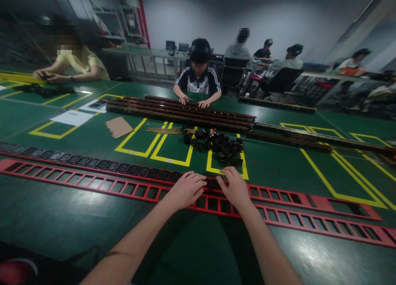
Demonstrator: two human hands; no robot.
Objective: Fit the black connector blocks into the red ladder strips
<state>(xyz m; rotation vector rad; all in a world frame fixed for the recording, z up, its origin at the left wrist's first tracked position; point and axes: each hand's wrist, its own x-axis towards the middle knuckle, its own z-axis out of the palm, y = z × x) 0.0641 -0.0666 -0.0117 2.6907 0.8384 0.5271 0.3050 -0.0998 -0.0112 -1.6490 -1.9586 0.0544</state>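
Note:
Two long red slotted frames lie side by side in front of me, a far frame (269,193) and a near frame (312,225). Square black pieces (113,166) fill the far frame's slots from the left up to my hands. My left hand (187,189) rests over the far frame, fingers stretched out and thumb apart. Across a small gap, my right hand (235,188) reaches over the same frame with finger and thumb spread. Dark pieces show in the slots between the hands, but their detail is unclear. Beyond my hands lies a pile of small black parts (227,147).
Bundled long dark strips (173,111) lie across the green table (139,219), with a co-worker's hands (193,101) on them. Yellow tape outlines (171,161), a cardboard piece (119,127) and white paper (72,117) are on the table. Another person (80,62) works at left.

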